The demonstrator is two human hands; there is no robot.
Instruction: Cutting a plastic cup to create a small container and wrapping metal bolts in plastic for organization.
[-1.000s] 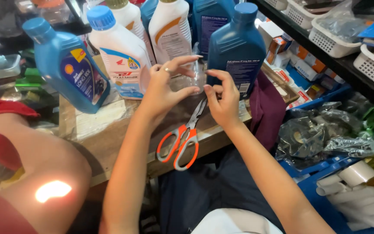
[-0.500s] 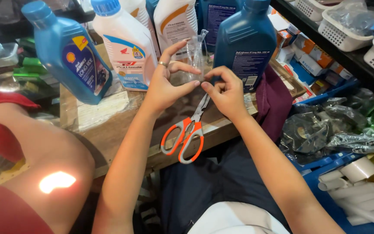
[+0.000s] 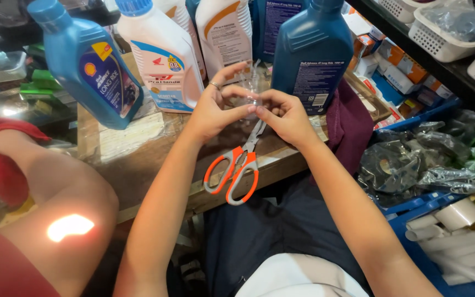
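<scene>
We see even, fairly bright light, sharp at centre. At eight o'clock a sun patch glares on a knee (image 3: 70,226). Glossy bottles (image 3: 92,66) shine at eleven o'clock. Soft shadow lies under the surface (image 3: 138,159); edges bow slightly.

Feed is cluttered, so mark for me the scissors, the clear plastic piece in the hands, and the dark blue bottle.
scissors (image 3: 232,176), head view, on the orange handles.
clear plastic piece (image 3: 251,91), head view, on its middle between both hands.
dark blue bottle (image 3: 311,60), head view, on its front face.

Small clear plastic piece (image 3: 250,93) pinched upright above the table; see-through.
</scene>
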